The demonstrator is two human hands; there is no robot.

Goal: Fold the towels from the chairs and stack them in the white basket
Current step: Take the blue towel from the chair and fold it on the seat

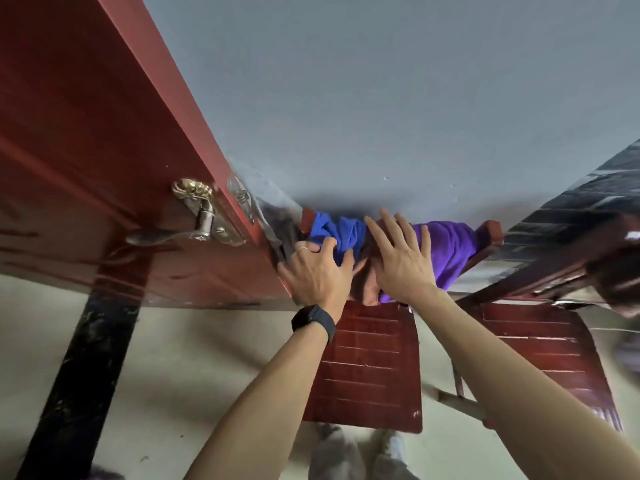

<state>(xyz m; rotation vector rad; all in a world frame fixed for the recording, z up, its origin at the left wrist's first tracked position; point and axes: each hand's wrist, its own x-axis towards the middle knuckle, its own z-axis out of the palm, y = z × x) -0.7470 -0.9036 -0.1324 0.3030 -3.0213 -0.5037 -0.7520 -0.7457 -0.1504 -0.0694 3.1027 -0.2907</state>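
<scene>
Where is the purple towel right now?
In the head view, the purple towel hangs over the right end of the near chair back, right of the blue towel and partly behind the right hand.

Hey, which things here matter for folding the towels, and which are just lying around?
For the job: blue towel, purple towel, the chair holding them, left hand gripping the blue one, right hand open.
Just around: red door, door handle, wristwatch.

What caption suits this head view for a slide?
Left hand grips blue towel on chair; open right hand hovers beside purple towel.
</scene>
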